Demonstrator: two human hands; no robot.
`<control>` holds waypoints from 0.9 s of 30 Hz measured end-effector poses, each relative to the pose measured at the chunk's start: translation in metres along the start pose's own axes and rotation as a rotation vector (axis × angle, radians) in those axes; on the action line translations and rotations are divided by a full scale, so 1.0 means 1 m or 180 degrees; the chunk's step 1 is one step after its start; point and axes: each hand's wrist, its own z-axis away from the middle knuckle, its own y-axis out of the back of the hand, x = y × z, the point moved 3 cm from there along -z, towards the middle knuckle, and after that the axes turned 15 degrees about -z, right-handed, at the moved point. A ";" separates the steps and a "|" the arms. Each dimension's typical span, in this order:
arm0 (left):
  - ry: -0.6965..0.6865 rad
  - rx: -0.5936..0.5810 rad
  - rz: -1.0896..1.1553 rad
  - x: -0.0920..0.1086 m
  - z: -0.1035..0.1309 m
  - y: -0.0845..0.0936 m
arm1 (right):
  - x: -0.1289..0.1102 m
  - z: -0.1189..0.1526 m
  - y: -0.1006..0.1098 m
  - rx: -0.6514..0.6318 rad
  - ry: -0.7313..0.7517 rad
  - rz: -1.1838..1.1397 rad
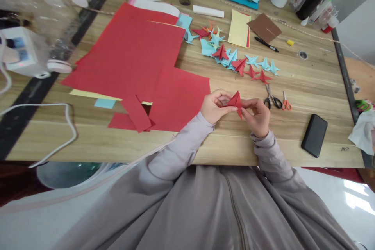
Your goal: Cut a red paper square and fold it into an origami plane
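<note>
A small folded red paper piece (236, 104) with pointed tips is held above the wooden table, between both hands. My left hand (216, 106) pinches its left side, thumb in front. On its right side, my right hand (258, 116) grips it between thumb and fingers. Behind the hands lie red folded paper figures (252, 72) and light blue ones (265, 64), in a loose cluster. Large red sheets (131, 54) spread out left of my hands, with cut red strips (136, 113) at their lower edge.
Black-handled scissors (273, 100) and small orange scissors (286, 103) lie right of my hands, with a black phone-like object (314, 135) farther right. A black pen (266, 44), brown paper (264, 27) and yellow paper (239, 29) lie toward the back. A white cable (68, 119) curls at left.
</note>
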 end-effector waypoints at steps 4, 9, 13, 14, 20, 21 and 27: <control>0.0017 0.0006 0.0063 0.002 0.000 0.000 | 0.000 0.000 0.001 -0.0024 0.0077 0.0035; 0.0031 -0.0003 0.0107 0.002 0.000 0.000 | -0.010 -0.004 -0.001 -0.0239 0.0346 0.0174; 0.0026 -0.0014 0.0091 0.003 0.000 0.000 | -0.014 -0.006 -0.002 -0.0218 0.0296 0.0378; 0.0014 -0.0013 0.0094 0.003 0.000 0.000 | -0.015 -0.007 -0.002 -0.0203 0.0268 0.0391; 0.0007 0.0090 0.0108 0.000 -0.002 0.000 | -0.015 -0.007 -0.003 -0.0248 0.0221 0.0294; 0.0031 0.0107 0.0098 -0.001 -0.002 0.000 | -0.015 -0.007 -0.003 -0.0257 0.0226 0.0288; 0.0098 0.0074 0.0065 -0.004 -0.001 0.000 | -0.007 -0.003 -0.003 -0.0211 0.0043 0.0244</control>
